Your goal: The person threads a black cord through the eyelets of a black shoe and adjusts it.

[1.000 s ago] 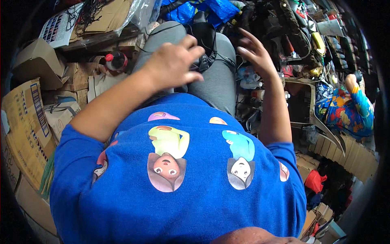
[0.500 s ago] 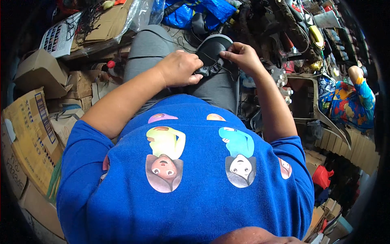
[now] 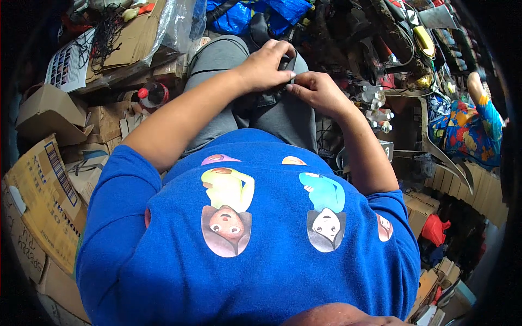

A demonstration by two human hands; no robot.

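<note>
The black piece (image 3: 266,100) is at upper centre, over the lap, mostly hidden by the hands; its long axis cannot be told. The left hand (image 3: 266,66) lies nearer, curled over it from the upper left and gripping it. The right hand (image 3: 319,93) meets its right side with bent fingers; whether they pinch it, I cannot tell. Left of centre lies a red-capped bottle (image 3: 156,94) with dark contents; farther left, a cardboard box (image 3: 50,113), inside hidden; right of centre, clear bottles (image 3: 372,95), contents unclear.
</note>
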